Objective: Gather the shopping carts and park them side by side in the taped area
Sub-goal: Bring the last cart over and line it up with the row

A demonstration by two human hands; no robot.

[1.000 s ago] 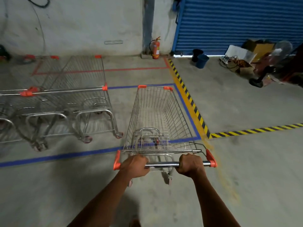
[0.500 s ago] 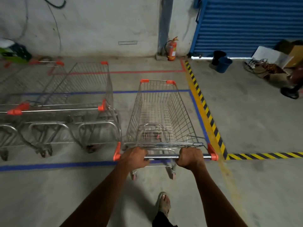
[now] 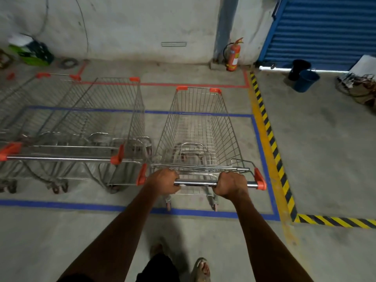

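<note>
Both your left hand [image 3: 162, 181] and right hand [image 3: 231, 184] grip wrapped round the handle of the cart [image 3: 199, 127], which sits inside the blue tape [image 3: 262, 155] at the floor's right edge. Drift left and it clips the parked carts [image 3: 85, 123] (three, I think). One extinguisher [image 3: 234, 55], two buckets [image 3: 304, 75].

You had nothing readable in front of you. The fire extinguisher [image 3: 233, 55] against the far wall carried a pale label, but its print was too small and blurred to make out. The small plate on the wall [image 3: 174, 44] showed only faint ridges, no letters. The carts and the floor tape bore no legible marks.
</note>
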